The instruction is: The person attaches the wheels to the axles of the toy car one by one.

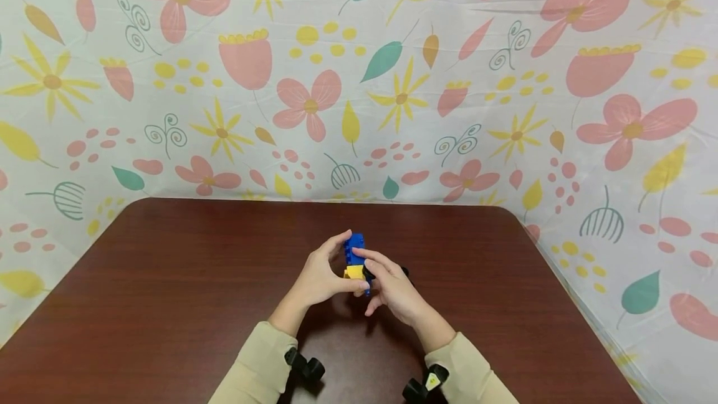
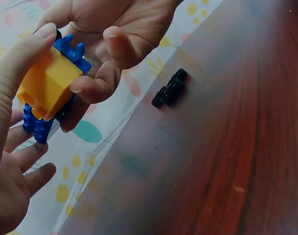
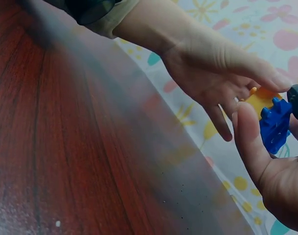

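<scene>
Both hands are on a building-block toy (image 1: 355,251) of blue and yellow blocks, held up over the middle of the table. My left hand (image 1: 316,276) grips it from the left, its thumb against the yellow block (image 2: 50,81) in the left wrist view. From the right, my right hand (image 1: 397,292) holds the blue studded part (image 3: 276,126) between thumb and fingers. A black wheel (image 3: 296,101) sits at the toy's side, close to the left thumb in the right wrist view. Fingers hide part of the toy.
A pair of black wheels (image 2: 170,89) lies on the brown table (image 1: 168,292), mostly behind my right hand in the head view. A flower-patterned cloth (image 1: 359,80) hangs beyond the table's far edge. Black cameras (image 1: 305,366) are strapped at both sleeves.
</scene>
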Available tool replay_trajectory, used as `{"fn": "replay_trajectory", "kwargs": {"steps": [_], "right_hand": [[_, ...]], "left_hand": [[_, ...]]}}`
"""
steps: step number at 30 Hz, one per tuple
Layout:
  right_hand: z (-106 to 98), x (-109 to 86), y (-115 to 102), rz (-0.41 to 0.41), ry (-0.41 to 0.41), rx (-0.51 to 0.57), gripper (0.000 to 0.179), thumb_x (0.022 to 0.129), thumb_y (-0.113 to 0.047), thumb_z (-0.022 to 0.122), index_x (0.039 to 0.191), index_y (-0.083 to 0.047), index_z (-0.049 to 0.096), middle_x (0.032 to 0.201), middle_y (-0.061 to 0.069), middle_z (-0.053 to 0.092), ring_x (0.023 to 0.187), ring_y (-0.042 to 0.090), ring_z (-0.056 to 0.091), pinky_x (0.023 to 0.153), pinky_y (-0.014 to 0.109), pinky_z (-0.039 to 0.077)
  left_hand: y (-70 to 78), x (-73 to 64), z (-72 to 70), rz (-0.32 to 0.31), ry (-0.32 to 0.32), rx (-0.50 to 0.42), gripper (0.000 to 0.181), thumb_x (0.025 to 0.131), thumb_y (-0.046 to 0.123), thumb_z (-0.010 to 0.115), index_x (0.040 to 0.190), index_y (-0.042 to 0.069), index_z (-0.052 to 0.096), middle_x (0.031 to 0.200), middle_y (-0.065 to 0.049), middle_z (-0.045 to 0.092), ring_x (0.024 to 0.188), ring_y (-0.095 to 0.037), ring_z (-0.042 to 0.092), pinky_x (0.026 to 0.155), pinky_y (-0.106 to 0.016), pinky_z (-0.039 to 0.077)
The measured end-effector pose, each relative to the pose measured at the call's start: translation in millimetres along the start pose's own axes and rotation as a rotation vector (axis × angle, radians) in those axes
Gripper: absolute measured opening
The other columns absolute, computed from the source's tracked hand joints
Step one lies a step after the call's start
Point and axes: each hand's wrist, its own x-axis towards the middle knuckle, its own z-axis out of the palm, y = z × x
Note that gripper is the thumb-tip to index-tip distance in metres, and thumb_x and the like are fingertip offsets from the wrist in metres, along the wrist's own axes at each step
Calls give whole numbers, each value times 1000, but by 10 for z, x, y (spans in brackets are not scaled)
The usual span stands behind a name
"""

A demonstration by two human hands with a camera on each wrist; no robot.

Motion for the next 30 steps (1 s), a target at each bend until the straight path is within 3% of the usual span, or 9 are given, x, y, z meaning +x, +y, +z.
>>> {"fn": "replay_trajectory", "kwargs": {"steps": [6,17,22,27,30], "right_hand": [[4,-7,10,-22,7,25,53,100,-41,43,145,-14,36,104,7,56,74,15,64,50,28,54],[7,-6,64,-42,52,-2,50,99,-34,48,143,-11,40,101,9,51,69,15,63,47,27,53],[36,0,58,-55,62,-10,49,99,-33,49,143,-13,41,99,10,50,68,15,62,46,28,52],[38,5,27,-54,82,-57,47,99,-36,47,141,-15,43,108,12,49,76,22,65,53,36,56],[45,12,12,-58,113,-101,42,99,-36,47,132,-10,47,112,17,49,80,26,66,61,44,57]], "left_hand": [[-15,9,21,-22,-18,10,99,65,38,86,147,26,33,146,-2,43,129,-25,48,101,-49,43],[-2,17,73,53,-30,11,99,64,38,86,146,17,35,142,-9,48,120,-31,55,97,-49,47],[28,14,69,60,-31,35,100,64,41,86,147,21,34,144,-6,46,125,-26,52,100,-46,45],[40,19,48,41,-15,15,100,63,39,87,146,23,34,142,-4,48,127,-22,50,102,-44,44],[28,24,49,41,1,8,98,64,35,87,146,20,35,140,-5,50,125,-23,52,101,-45,44]]}}
